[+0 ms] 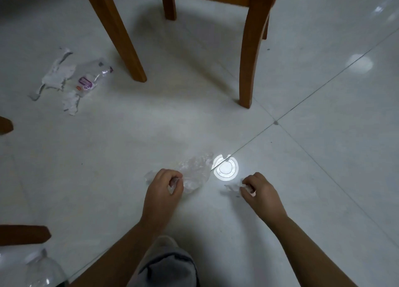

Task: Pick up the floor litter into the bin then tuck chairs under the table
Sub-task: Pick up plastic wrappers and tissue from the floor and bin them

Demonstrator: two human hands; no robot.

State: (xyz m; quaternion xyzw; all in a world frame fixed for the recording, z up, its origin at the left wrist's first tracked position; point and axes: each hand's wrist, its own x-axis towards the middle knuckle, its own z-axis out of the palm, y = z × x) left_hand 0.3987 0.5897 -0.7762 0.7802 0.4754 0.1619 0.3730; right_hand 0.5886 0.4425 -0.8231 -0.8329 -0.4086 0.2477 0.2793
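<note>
On the white tiled floor, my left hand (167, 184) pinches a crumpled clear plastic wrapper (195, 171) that lies just in front of it. To its right, my right hand (258, 188) is closed on a small scrap of white paper (234, 188) touching the floor. At the far left lie a crushed clear plastic bottle (91, 79) with a purple label and torn white paper pieces (57, 75). A wooden chair (248, 55) stands at the top, only its legs showing. No bin is in view.
A bright lamp reflection (226, 168) shines on the floor between my hands. Other wooden chair legs (23, 235) poke in at the left edge. A clear plastic bottle (43, 269) lies at the bottom left. My knee (168, 265) is at the bottom centre.
</note>
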